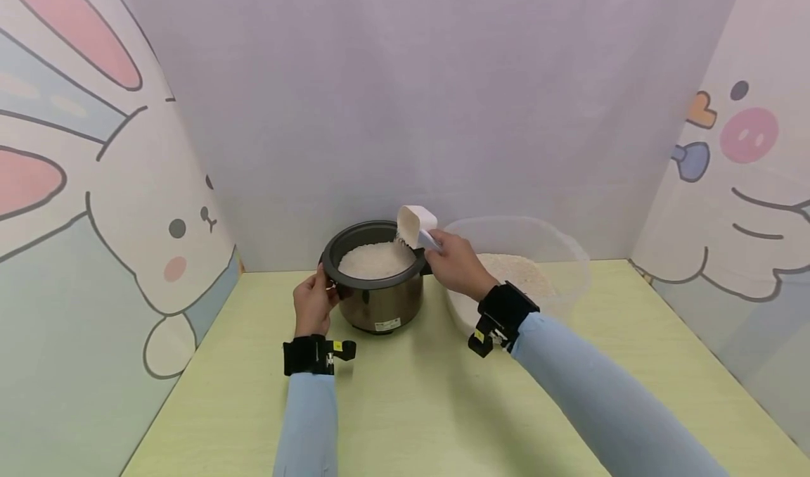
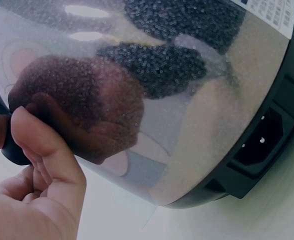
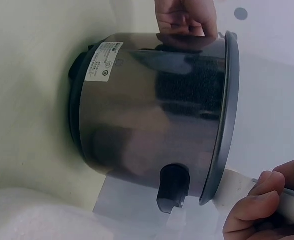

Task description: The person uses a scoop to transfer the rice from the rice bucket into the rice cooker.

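A dark, glossy rice cooker (image 1: 382, 307) stands lidless at the back of the table, white rice (image 1: 373, 262) inside it. My left hand (image 1: 312, 304) holds the black side handle (image 2: 14, 149) on its left, thumb and fingers around it. With my right hand (image 1: 458, 262) I grip the handle of a white scoop (image 1: 427, 217), tilted over the cooker's right rim. Grains fall from the scoop's mouth onto the rice. In the right wrist view the scoop (image 3: 231, 192) shows partly behind the rim, and the opposite side handle (image 3: 173, 185) of the cooker is free.
A clear plastic bin (image 1: 579, 269) with loose rice (image 1: 519, 273) stands right of the cooker, under my right forearm. A power socket (image 2: 262, 137) sits low on the cooker's body. A pale curtain (image 1: 430, 111) hangs behind; cartoon-printed panels (image 1: 142, 252) flank the table (image 1: 405, 406).
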Action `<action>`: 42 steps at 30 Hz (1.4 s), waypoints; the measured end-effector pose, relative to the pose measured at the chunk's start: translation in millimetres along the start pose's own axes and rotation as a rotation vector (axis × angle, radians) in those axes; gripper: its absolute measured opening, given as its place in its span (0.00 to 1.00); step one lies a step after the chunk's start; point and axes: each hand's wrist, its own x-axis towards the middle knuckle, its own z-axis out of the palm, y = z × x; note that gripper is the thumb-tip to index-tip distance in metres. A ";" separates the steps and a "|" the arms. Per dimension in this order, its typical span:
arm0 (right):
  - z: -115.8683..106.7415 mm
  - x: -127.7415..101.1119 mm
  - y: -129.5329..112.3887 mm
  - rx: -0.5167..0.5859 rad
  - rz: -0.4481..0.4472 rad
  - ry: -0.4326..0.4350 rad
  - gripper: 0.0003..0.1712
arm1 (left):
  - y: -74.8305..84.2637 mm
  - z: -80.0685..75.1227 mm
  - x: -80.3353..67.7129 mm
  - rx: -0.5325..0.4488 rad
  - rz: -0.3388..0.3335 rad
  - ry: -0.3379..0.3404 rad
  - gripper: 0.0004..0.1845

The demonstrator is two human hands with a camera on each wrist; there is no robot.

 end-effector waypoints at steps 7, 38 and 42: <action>6.1 -4.9 -4.8 -0.032 -0.053 -0.036 0.23 | -0.4 0.0 -0.1 -0.009 0.000 -0.006 0.23; 13.8 -23.3 3.5 -0.623 -0.334 -0.104 0.28 | 1.4 -0.2 -3.7 0.016 -0.002 -0.009 0.24; 13.6 -24.4 5.6 -0.655 -0.336 -0.107 0.28 | 1.2 0.6 -4.1 0.014 0.001 -0.012 0.24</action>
